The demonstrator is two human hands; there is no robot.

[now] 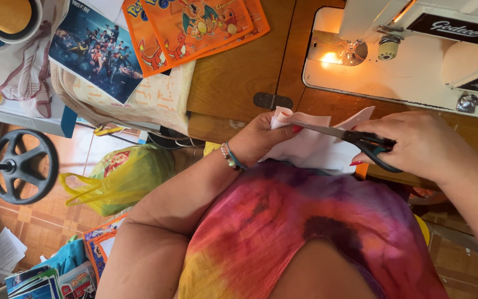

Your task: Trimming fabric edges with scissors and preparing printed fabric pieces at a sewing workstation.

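Note:
My left hand (261,135) pinches the edge of a pale pink piece of fabric (313,145) held in front of my chest. My right hand (416,141) grips black-handled scissors (360,137), whose blades point left and lie against the fabric's top edge near my left thumb. Both hands hover just in front of the wooden sewing table (239,66). A beaded bracelet sits on my left wrist.
A white sewing machine (416,50) with its lamp lit stands on the table at the upper right. Orange cartoon-print fabric pieces (195,27) and a printed picture lie at the upper left. A yellow plastic bag (123,177), a black wheel (23,166) and papers are on the tiled floor.

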